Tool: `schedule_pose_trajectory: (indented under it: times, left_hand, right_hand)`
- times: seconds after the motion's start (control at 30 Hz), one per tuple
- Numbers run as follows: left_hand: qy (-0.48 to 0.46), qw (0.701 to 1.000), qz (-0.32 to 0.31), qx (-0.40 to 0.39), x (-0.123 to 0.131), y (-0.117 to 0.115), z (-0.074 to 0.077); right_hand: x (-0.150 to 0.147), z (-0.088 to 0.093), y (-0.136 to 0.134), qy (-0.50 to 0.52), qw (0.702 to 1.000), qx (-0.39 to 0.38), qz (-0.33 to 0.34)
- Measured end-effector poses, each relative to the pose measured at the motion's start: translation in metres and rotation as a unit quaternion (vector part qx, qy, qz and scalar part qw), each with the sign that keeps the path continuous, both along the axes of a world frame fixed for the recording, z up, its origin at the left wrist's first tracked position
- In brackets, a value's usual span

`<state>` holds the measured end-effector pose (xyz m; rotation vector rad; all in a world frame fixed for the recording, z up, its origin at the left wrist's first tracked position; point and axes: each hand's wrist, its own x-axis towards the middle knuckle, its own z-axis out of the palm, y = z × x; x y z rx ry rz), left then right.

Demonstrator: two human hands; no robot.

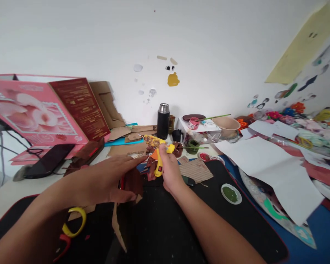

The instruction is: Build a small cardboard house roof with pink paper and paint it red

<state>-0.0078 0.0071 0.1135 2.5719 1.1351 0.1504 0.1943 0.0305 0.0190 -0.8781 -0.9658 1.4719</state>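
One yellow plastic glue gun [157,152] is gripped in the right hand [169,170] above the black worktop [165,223], barrel lying roughly level, nozzle pointing left. The left hand [110,179], fingers stretched flat, rests on one brown cardboard piece [133,183] just beside the nozzle.

The left hand [107,181] is covering most of a brown piece [133,183], so its shape is staying unclear. The right hand [169,170] is hiding the glue gun [157,152] grip. Yellow-handled scissors [71,227] are lying half under the left forearm. Both forearms are running off the bottom edge.
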Motion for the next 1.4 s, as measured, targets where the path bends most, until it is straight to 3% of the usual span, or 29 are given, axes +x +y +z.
schedule_pose_trajectory:
  times: [0.1, 0.47, 1.1, 1.3, 1.4]
  left_hand:
    - [0.006, 1.0, -0.008, -0.029, -0.002, 0.001, -0.005]
    - [0.014, 1.0, 0.002, -0.015, -0.014, -0.001, -0.02]
    - [0.011, 1.0, 0.0, -0.007, -0.014, -0.001, -0.029]
    - [0.023, 0.999, -0.009, -0.029, -0.003, -0.007, -0.025]
    - [0.019, 0.999, -0.02, -0.025, 0.005, -0.009, -0.025]
  right_hand:
    - [0.0, 0.0, 0.001, -0.004, 1.0, -0.002, 0.003]
    - [0.001, 0.005, -0.005, -0.003, 0.999, 0.014, 0.029]
    - [0.002, 0.008, -0.006, -0.005, 0.999, 0.028, 0.045]
    - [0.001, 0.005, -0.006, -0.02, 1.0, 0.004, 0.011]
    - [0.0, 0.003, -0.005, -0.015, 0.999, 0.03, -0.013]
